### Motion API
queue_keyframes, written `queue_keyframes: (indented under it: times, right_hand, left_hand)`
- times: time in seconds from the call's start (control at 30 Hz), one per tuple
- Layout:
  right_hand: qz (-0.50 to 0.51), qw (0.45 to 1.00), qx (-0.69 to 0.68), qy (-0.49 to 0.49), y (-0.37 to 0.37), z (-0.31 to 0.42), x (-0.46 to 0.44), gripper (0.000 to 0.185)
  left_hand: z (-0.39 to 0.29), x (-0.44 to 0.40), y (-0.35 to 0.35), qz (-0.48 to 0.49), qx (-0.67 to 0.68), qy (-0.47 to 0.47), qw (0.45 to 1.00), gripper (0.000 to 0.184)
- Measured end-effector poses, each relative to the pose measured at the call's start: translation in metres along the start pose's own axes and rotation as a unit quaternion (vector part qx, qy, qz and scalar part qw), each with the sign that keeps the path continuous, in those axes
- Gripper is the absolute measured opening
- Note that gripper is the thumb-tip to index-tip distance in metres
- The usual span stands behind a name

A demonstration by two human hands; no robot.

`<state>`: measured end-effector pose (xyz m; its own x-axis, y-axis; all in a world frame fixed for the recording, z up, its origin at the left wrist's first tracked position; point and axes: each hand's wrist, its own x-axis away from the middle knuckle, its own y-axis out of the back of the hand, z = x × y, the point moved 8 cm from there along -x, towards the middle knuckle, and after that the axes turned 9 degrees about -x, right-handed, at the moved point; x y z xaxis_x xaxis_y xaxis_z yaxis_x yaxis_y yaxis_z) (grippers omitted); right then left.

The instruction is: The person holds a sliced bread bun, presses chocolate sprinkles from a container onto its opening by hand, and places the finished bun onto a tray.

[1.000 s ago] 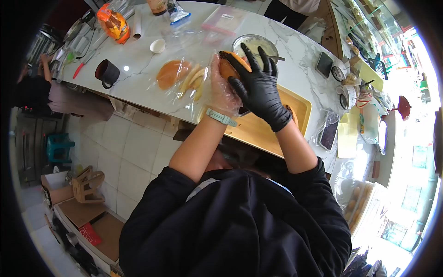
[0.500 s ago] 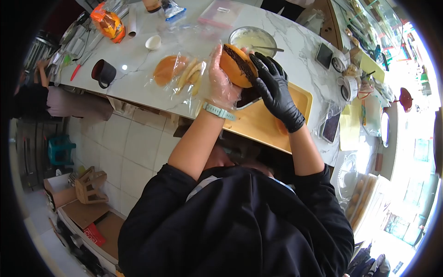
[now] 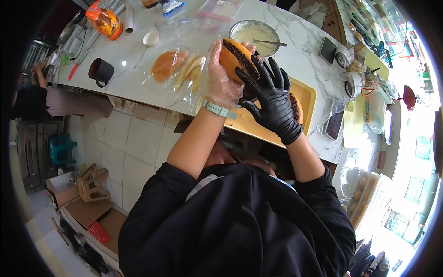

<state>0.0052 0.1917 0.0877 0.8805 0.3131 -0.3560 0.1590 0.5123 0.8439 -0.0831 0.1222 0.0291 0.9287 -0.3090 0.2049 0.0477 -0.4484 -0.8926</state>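
In a clear plastic glove, my left hand [image 3: 220, 76] is wrapped round a bun [image 3: 234, 59] that has a band of dark chocolate sprinkles. My right hand [image 3: 271, 99], in a black glove, has its fingers spread over the bun's right side, with fingertips at the sprinkles; whether they all touch is unclear. Beneath the hands lies a yellow tray [image 3: 307, 99], where another sprinkled bun [image 3: 296, 108] shows partly behind my right hand. A dark container below the held bun is mostly hidden. Behind the bun stands a metal bowl [image 3: 247, 24] of pale cream with a spoon [image 3: 272, 43] in it.
Left of my hands are a plastic-wrapped round bun [image 3: 167, 65] and wrapped long pieces [image 3: 188, 74]. A dark mug [image 3: 101, 71], an eggshell-like white cup [image 3: 151, 38] and an orange packet [image 3: 104, 21] stand farther left. Phones [image 3: 328, 50] lie right. Another person [image 3: 50, 99] is at far left.
My right hand's fingers have spread apart and shifted slightly down and left against the bun. The sprinkled bun on the tray shows more now. The view has shifted slightly.
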Motion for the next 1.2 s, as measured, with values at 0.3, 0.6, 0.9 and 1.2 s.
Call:
queue_keyframes:
  times: [0.3,0.6,0.9,1.2]
  right_hand:
    - [-0.009,1.000,-0.004,-0.017,-0.006,-0.011,-0.005,0.067]
    - [-0.027,0.998,-0.062,0.000,-0.005,-0.012,-0.005,0.070]
    - [-0.044,0.995,-0.089,0.015,-0.004,-0.010,-0.005,0.070]
    - [-0.050,0.994,-0.095,0.022,-0.004,-0.009,-0.004,0.071]
  left_hand:
    - [0.001,-0.007,0.003,0.036,0.028,0.008,0.999,0.052]
    - [0.000,-0.006,0.002,0.029,0.022,0.002,0.999,0.051]
    - [0.000,-0.009,0.003,0.029,0.025,-0.002,0.999,0.052]
    - [-0.001,-0.007,0.001,0.045,0.021,-0.008,0.999,0.051]
